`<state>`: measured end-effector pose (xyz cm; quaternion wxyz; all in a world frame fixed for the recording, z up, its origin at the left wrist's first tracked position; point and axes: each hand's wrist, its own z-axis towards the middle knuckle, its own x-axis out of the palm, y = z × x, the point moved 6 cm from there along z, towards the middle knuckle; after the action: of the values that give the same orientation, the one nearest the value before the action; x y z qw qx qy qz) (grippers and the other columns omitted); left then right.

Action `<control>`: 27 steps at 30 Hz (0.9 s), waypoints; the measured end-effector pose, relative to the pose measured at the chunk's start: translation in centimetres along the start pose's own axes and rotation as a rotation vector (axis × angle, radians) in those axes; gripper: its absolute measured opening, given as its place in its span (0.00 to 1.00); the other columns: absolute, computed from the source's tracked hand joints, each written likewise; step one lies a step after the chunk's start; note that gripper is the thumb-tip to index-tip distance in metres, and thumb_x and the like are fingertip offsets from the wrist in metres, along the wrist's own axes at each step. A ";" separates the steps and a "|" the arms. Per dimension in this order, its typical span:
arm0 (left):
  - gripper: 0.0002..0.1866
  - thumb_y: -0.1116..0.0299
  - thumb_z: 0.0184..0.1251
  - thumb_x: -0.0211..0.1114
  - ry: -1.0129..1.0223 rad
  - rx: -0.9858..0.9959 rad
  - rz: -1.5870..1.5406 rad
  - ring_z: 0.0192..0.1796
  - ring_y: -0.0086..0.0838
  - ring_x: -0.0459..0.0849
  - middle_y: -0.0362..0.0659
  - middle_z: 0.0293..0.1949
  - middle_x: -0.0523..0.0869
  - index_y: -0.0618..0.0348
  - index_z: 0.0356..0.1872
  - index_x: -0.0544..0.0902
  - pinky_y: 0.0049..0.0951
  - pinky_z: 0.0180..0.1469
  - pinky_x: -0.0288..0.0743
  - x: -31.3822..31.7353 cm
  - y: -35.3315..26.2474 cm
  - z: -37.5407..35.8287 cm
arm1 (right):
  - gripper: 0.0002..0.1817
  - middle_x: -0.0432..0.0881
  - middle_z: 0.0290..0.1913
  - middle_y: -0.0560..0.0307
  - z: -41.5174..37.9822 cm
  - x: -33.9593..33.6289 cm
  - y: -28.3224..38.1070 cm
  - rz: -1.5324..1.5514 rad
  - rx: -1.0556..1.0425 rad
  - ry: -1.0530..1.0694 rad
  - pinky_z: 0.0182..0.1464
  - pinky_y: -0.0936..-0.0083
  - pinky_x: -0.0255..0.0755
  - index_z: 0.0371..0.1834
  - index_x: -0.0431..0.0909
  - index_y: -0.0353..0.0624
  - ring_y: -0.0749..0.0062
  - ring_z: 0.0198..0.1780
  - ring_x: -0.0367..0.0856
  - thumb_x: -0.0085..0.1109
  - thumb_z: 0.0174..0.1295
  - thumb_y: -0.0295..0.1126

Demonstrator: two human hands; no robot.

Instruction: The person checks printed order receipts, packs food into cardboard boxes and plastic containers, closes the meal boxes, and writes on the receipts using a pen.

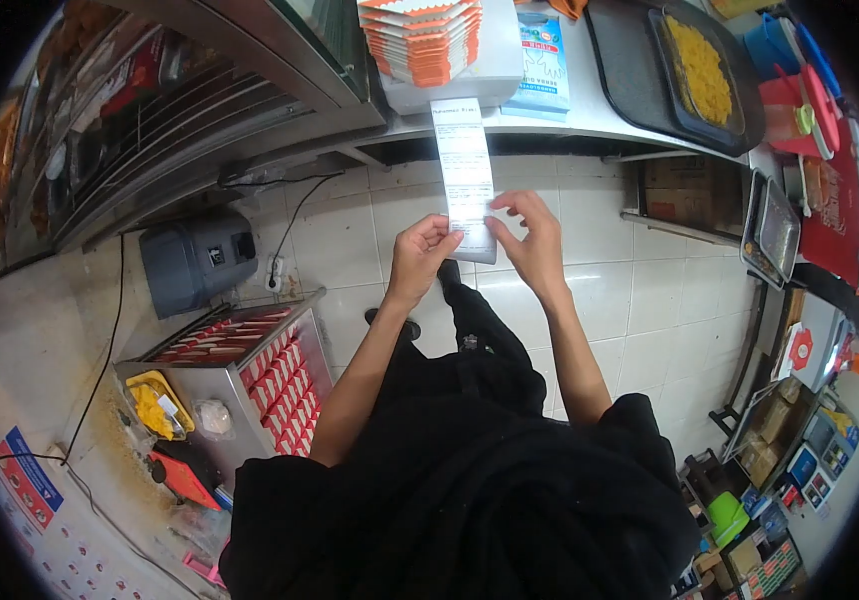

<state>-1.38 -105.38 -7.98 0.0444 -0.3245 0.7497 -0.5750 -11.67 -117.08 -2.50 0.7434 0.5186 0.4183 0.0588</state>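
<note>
A long white printed paper strip [465,165] hangs down in front of the steel counter, its upper end at a white box under a stack of orange-and-white cartons [425,45]. My left hand [422,258] pinches the strip's lower left edge between thumb and fingers. On the other side, my right hand [532,238] is at the strip's lower right edge, with its thumb near the paper and its fingers curled apart from the thumb. Whether the right fingertips touch the paper is hard to tell.
Right of the cartons lie a blue glove packet [542,70] and a dark tray [640,60] bearing a pan of yellow food [700,75]. A grey bin-like unit [198,262] stands at left, near a rack of red-and-white cartons [285,390]. Shelving [688,200] is under the counter.
</note>
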 end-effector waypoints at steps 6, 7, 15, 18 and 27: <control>0.09 0.77 0.60 0.58 0.042 -0.036 -0.045 0.38 0.18 0.78 0.40 0.36 0.81 0.66 0.42 0.75 0.16 0.43 0.70 0.4 -1.3 -0.6 | 0.06 0.79 0.32 0.56 1.0 -0.3 1.5 0.102 0.016 0.029 0.37 0.76 0.67 0.31 0.79 0.38 0.70 0.34 0.73 0.61 0.49 0.24; 0.10 0.77 0.60 0.58 0.051 -0.039 -0.058 0.38 0.18 0.78 0.41 0.36 0.81 0.66 0.43 0.75 0.16 0.43 0.70 0.5 -1.4 -0.7 | 0.05 0.79 0.32 0.56 1.1 -0.3 1.6 0.103 0.013 0.037 0.37 0.77 0.67 0.31 0.79 0.38 0.70 0.34 0.73 0.60 0.49 0.24; 0.12 0.78 0.60 0.57 0.087 -0.026 -0.053 0.37 0.18 0.78 0.40 0.36 0.81 0.65 0.46 0.73 0.17 0.41 0.70 0.6 -1.1 -1.7 | 0.09 0.79 0.37 0.59 0.4 -0.9 2.1 0.006 -0.039 -0.026 0.36 0.79 0.67 0.36 0.77 0.39 0.73 0.35 0.75 0.61 0.51 0.25; 0.12 0.75 0.62 0.57 0.078 -0.037 -0.063 0.37 0.18 0.77 0.39 0.36 0.81 0.64 0.47 0.73 0.17 0.39 0.69 0.5 -0.4 -1.2 | 0.14 0.80 0.33 0.56 0.5 0.4 -1.6 0.183 0.303 -0.137 0.32 0.76 0.71 0.41 0.74 0.40 0.71 0.37 0.78 0.62 0.50 0.27; 0.10 0.71 0.63 0.57 -0.096 -0.036 0.031 0.35 0.17 0.77 0.37 0.34 0.81 0.62 0.44 0.74 0.17 0.36 0.69 -2.0 1.8 3.7 | 0.14 0.81 0.30 0.53 0.7 3.0 -3.9 0.256 0.280 0.046 0.31 0.73 0.70 0.40 0.72 0.42 0.68 0.30 0.79 0.61 0.50 0.25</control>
<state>1.03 -107.14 -11.38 0.0832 -0.3410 0.7620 -0.5443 -10.60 -117.82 -7.28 0.6405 0.6645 0.3700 0.1061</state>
